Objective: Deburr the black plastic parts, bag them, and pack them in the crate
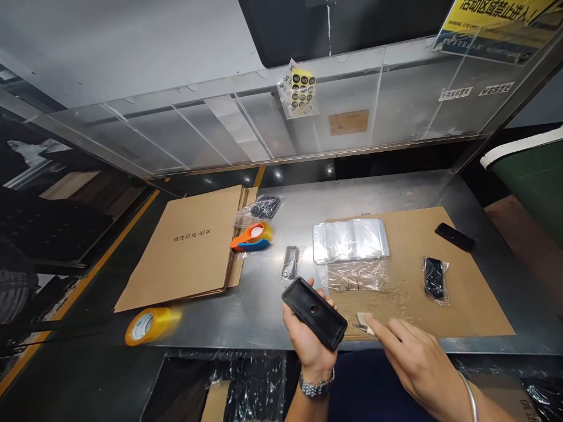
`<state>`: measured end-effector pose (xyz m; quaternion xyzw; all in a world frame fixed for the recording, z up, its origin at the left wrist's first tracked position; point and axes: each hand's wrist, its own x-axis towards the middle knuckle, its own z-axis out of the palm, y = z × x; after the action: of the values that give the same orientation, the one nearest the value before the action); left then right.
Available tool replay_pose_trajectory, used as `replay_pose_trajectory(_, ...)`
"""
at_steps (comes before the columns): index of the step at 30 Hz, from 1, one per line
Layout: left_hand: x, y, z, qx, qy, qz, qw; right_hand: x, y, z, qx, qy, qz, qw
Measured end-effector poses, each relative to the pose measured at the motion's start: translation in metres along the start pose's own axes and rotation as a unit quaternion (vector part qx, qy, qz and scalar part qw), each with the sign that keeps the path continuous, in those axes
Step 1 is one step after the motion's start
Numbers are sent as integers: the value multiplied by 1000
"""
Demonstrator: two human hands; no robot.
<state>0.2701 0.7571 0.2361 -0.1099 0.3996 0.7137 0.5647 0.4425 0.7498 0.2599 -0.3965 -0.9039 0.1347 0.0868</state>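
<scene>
In my left hand (308, 343) lies a black plastic case (314, 313), hollow side up, with a small round hole in its floor; my fingers wrap its far edge. To its right, my right hand (407, 349) pinches a small pale tool (366, 322) with a thin tip, pointing toward the case but apart from it. Beyond my hands, a stack of clear plastic bags (350, 239) rests on the cardboard sheet (477, 305). A black part in a clear bag (434, 278) and a bare black part (455, 236) are at the right.
Flat cardboard boxes (189, 246) are stacked on the left of the metal table (264, 319). Near them are an orange and blue tape dispenser (253, 236), a yellow tape roll (149, 325), a bagged black item (265, 206) and a small clear bag (290, 262). Clear bins (176, 140) stand behind.
</scene>
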Motion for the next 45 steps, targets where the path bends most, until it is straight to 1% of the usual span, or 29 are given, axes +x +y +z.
replay_pose_trajectory(3,-1,0,2,2,-4,-5,1000,2,-4,-1,-37,19,-5,999)
replay_pose_trajectory(8,-3,0,4,10,-29,9,999,3,-7,-1,-54,27,-10,998)
replay_pose_trajectory(12,-5,0,5,14,-24,14,1000,3,-7,-1,-66,22,-7,998)
replay_pose_trajectory(19,-8,-1,5,20,-18,21,999,3,-8,-1,-116,37,-9,993)
replay_pose_trajectory(23,-8,0,3,26,-18,24,999,4,-6,1,-111,35,-10,993)
replay_pose_trajectory(31,-6,3,-3,26,-29,12,999,7,-2,-4,-7,-24,-10,1000)
replay_pose_trajectory(36,-7,6,-6,16,-23,-6,1000,11,-2,-3,34,-106,7,994)
replay_pose_trajectory(40,-8,8,-8,14,-17,-15,1000,14,-4,-2,38,-152,14,988)
replay_pose_trajectory(45,-9,9,-11,23,-24,-16,999,15,-3,2,4,-158,5,987)
